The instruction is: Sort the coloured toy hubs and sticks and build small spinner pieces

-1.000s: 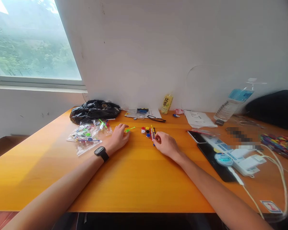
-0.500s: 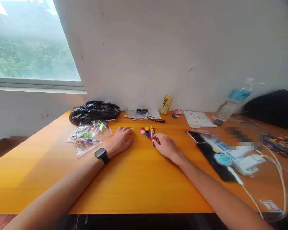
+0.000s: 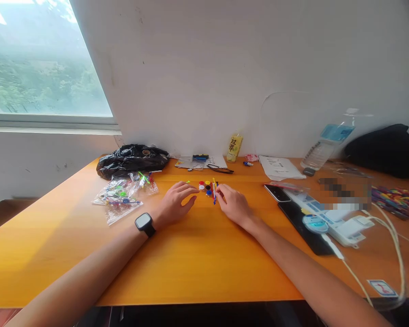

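Note:
Several small round plastic discs (image 3: 208,187), red, yellow, white, black and blue, lie grouped on the table between my hands. Just right of them is a row of thin coloured plastic sticks (image 3: 214,191). The fingers of my right hand (image 3: 235,205) are closed in a pinch at these sticks, and its fingertips partly hide them. My left hand (image 3: 177,202) hovers low over the table left of the discs, open, fingers stretched toward them and holding nothing. A small light-green piece (image 3: 188,181) lies just beyond its fingers. On that wrist is a black watch (image 3: 144,221).
Clear plastic bags (image 3: 117,195) of colourful parts lie at left, before a black plastic bag (image 3: 132,161). Along the wall stand a yellow drink carton (image 3: 234,147) and papers (image 3: 281,168). A phone (image 3: 277,193), power strip (image 3: 339,229), cables and water bottle (image 3: 327,143) are at right.
My left hand has moved right toward the discs, uncovering more of the light-green piece. My right hand stays at the sticks, which have shifted slightly left. The view has turned a little.

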The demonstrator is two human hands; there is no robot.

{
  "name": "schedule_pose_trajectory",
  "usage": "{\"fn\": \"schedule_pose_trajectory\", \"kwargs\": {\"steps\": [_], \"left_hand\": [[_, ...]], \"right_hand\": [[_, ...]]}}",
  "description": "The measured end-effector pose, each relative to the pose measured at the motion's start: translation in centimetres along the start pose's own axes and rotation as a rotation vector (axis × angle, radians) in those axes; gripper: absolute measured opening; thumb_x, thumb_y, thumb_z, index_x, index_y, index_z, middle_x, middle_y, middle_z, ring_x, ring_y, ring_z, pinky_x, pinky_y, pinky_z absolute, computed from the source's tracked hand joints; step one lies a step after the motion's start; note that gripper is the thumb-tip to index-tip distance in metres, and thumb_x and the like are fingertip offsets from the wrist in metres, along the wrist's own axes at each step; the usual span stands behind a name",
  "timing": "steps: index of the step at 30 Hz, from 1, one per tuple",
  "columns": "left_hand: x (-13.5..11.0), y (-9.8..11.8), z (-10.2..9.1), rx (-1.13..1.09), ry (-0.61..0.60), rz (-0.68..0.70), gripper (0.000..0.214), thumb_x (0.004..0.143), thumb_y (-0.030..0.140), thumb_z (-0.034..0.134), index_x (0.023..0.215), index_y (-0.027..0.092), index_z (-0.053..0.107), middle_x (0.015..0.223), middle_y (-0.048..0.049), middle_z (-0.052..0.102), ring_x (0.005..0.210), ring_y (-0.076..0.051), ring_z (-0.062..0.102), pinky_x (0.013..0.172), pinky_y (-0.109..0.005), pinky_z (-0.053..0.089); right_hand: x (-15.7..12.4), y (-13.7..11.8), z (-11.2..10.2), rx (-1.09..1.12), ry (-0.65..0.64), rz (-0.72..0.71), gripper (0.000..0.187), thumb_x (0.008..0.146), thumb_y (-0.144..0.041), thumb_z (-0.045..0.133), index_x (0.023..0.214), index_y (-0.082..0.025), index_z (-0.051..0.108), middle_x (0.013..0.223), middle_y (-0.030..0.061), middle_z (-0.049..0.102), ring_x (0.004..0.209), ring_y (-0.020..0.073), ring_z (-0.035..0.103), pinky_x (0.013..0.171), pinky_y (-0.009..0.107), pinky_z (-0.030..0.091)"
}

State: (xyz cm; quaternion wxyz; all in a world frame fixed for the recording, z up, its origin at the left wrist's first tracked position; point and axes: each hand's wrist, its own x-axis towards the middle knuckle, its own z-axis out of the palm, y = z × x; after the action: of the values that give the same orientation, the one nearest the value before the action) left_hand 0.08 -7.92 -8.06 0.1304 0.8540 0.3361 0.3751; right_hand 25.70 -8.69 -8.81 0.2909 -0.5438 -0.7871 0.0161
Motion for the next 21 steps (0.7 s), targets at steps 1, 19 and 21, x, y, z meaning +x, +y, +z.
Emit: {"fn": "schedule_pose_trajectory", "kwargs": {"steps": [1, 19, 21], "left_hand": [[-0.1, 0.3, 0.1, -0.013, -0.005, -0.01, 0.026, 0.102, 0.034, 0.06, 0.121, 0.027, 0.076, 0.114, -0.0118, 0.075, 0.108, -0.031, 0.065, 0.104, -0.047, 0.049], [-1.0, 0.8, 2.4, 0.167, -0.028, 0.227, 0.008, 0.093, 0.026, 0.067, 0.09, 0.022, 0.073, 0.071, -0.0002, 0.074, 0.06, -0.015, 0.068, 0.058, -0.026, 0.043], [-0.9, 0.6, 2.5, 0.179, -0.01, 0.217, 0.007, 0.09, 0.02, 0.066, 0.085, 0.021, 0.072, 0.068, 0.0012, 0.073, 0.057, -0.014, 0.066, 0.056, -0.026, 0.041]], "right_hand": [[-0.1, -0.2, 0.0, 0.028, 0.012, -0.018, 0.012, 0.104, -0.022, 0.05, 0.097, -0.024, 0.061, 0.093, 0.0036, 0.072, 0.083, 0.021, 0.066, 0.068, 0.03, 0.036], [-0.9, -2.7, 0.3, -0.183, 0.128, -0.337, 0.02, 0.108, -0.02, 0.048, 0.097, -0.019, 0.064, 0.086, 0.006, 0.071, 0.079, 0.0204, 0.064, 0.072, 0.033, 0.037], [-1.0, -2.7, 0.2, -0.162, 0.124, -0.315, 0.02, 0.108, -0.021, 0.048, 0.098, -0.019, 0.065, 0.087, 0.0062, 0.072, 0.079, 0.0202, 0.065, 0.072, 0.032, 0.037]]}}
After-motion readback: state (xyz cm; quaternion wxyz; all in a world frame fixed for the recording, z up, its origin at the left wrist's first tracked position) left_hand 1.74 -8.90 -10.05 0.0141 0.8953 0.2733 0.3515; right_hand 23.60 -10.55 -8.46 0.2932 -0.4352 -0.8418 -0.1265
